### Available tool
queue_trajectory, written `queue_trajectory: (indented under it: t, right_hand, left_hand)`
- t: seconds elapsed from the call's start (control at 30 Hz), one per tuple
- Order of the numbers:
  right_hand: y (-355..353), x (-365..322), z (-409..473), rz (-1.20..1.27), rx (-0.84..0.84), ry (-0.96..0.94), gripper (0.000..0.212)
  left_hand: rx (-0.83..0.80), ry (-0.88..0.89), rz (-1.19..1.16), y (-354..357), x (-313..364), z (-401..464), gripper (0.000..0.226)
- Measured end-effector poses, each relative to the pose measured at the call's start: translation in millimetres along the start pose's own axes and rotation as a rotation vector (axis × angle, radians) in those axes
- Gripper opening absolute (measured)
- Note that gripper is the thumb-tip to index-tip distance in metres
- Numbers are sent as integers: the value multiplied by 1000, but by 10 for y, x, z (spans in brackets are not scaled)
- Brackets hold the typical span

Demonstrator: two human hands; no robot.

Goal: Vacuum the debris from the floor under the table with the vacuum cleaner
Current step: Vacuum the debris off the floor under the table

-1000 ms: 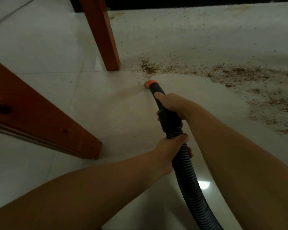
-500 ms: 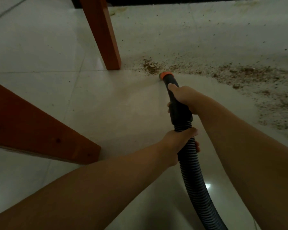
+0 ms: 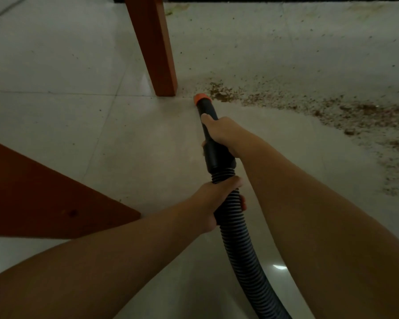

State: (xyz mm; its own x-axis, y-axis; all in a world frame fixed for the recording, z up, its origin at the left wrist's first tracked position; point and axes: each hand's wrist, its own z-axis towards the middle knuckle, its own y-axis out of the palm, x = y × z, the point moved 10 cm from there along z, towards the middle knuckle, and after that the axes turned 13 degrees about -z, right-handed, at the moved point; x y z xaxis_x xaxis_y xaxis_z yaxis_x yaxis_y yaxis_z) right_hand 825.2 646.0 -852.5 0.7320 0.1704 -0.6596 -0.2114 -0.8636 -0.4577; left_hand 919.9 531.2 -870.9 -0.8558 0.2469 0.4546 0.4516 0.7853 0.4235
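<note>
Your right hand [image 3: 219, 132] grips the nozzle [image 3: 206, 112]; your left hand [image 3: 213, 199] grips the ribbed hose [image 3: 242, 245]. The orange tip [image 3: 200, 98] lies just beside the desk leg [image 3: 157, 49], at the debris [image 3: 332, 109] edge. Sweep rightward slowly, tip low.

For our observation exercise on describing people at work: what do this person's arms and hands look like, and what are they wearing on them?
Both arms are bare along the whole visible length: no sleeve shows. The left hand and the right hand wear no gloves. No watch, ring, bracelet or marking is visible, though the light is dim. Both forearms enter from the bottom of the view.
</note>
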Motion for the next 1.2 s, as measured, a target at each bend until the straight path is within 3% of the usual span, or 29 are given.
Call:
queue_trajectory:
  t: [0.37, 0.83, 1.2]
  right_hand:
    - [-732, 426, 159, 39, 147, 114, 45]
    - [59, -379, 351, 0, -50, -7, 45]
    - [-480, -371, 474, 22, 113, 34, 48]
  left_hand:
    - [-115, -37, 55, 563, 37, 178, 16]
    - [51, 86, -87, -105, 449, 189, 11]
    - [9, 10, 1, 167, 687, 338, 12]
